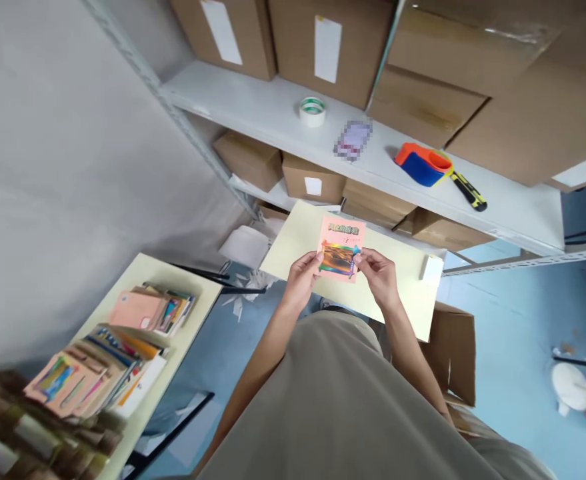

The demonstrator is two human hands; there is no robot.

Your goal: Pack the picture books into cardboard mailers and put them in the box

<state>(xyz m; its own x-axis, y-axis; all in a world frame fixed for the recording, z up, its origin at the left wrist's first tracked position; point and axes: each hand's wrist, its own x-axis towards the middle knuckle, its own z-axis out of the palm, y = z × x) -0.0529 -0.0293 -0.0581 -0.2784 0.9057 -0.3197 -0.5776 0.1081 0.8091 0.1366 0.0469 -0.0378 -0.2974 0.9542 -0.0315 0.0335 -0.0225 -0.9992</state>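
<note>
Holding a thin pink booklet (341, 249) upright in front of us, above a pale yellow table (413, 293); our left hand (303, 275) pinches its lower left corner, our right hand (379, 273) pinches its lower right edge, both closed on the booklet with thumbs on the front cover; the cover shows printed characters near the top and a shiny, iridescent picture below; the booklet is tilted slightly, clear of the tabletop, not resting on it; to handle it well, we judge, grip should stay light and at the margins, fingers off the foil picture so it does not smudge or crease, and the two hands kept level so the thin cover does not bow; a small white block (431, 268) lies near the table's right edge; to our left, a second pale table (183, 313) carries stacks of similar booklets (123, 353), pink covers uppermost, fanned and leaning on one another; beyond, a white shelf (273, 113) holds a roll of tape (312, 111), a red-and-blue tape dispenser (423, 165), a yellow-and-black utility knife (469, 191) just beside it, and a blurred small item we cannot identify; brown cardboard boxes (423, 100) fill the shelf behind and the level below; an open carton (455, 353) stands on the blue floor to our right.
</note>
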